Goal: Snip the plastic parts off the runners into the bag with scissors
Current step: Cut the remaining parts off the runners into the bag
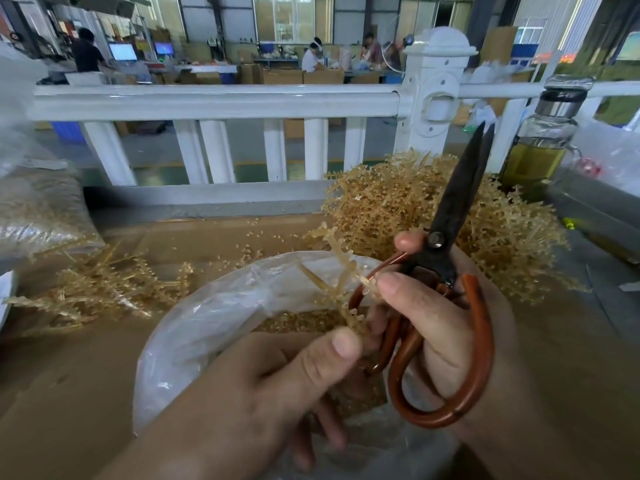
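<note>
Centrally, left hand pinching runner above bag rim, right hand gripping scissors, blades upright

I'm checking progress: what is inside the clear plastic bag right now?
Inside the bag, a layer of small amber parts shows through the opening. The left hand and the runner it holds cover much of it, so its depth cannot be seen.

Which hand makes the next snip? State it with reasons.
Right. The right hand already grips the scissors, blades up beside the runner; the left hand pinches that runner over the open bag.
</note>
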